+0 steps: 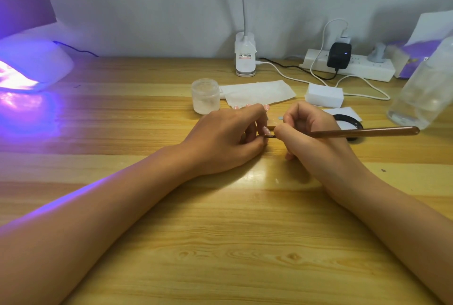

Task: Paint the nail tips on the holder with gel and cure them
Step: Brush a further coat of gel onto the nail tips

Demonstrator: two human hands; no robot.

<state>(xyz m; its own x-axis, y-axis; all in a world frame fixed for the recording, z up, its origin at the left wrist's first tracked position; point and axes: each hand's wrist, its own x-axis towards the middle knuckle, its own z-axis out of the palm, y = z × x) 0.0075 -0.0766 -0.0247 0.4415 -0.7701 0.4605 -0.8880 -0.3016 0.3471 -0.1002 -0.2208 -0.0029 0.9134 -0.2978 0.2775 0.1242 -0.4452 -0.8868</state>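
Nail tip (266, 130) lies on the table (220, 243) between the hands, pinched by the left hand's (228, 138) curled fingertips; right hand (316, 130) pinches the brush (362, 132), long axis left-right, bristles meeting the tip from its right.

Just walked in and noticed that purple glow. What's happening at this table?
A person is painting nail tips with gel. The left hand grips a pink nail tip, with most of its holder hidden under the fingers. The right hand holds a brown-handled brush with its working end at that tip. More pink tips peek out behind the left hand. The curing lamp at the far left of the wooden table glows purple.
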